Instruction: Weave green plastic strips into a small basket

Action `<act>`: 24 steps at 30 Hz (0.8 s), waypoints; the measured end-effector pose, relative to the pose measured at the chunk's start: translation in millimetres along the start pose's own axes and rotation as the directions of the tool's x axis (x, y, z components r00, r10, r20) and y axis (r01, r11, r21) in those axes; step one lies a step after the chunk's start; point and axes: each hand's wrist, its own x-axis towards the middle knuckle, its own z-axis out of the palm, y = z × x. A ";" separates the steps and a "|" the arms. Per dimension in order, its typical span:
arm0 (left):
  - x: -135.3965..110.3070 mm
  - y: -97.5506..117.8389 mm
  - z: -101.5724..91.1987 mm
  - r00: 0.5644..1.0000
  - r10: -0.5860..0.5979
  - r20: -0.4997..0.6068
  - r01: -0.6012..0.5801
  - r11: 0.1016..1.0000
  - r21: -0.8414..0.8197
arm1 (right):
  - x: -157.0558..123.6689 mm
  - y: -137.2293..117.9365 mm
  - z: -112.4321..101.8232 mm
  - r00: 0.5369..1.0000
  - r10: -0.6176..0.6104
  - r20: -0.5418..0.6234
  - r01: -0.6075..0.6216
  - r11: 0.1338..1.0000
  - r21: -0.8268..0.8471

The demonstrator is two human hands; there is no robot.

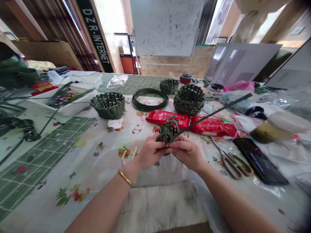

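My left hand (148,152) and my right hand (186,152) meet over the table's near middle, both gripping a small, partly woven dark green basket piece (167,132). A long green strip (213,113) runs from it up to the right, above the red packets. A gold bangle (125,178) sits on my left wrist. The fingers hide the lower part of the weave.
Finished green baskets (108,104) (189,99) (169,85) and a coil of green strip (150,99) stand behind. Two red packets (167,117), scissors (233,165) and a black phone (259,160) lie to the right. A white tray (70,108) and green strips sit left.
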 end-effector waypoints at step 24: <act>-4.4 -11.4 0.7 0.998 -0.055 -0.019 0.055 0.998 0.004 | 15.4 -14.8 -21.3 0.700 0.714 0.025 -0.487 0.451 0.748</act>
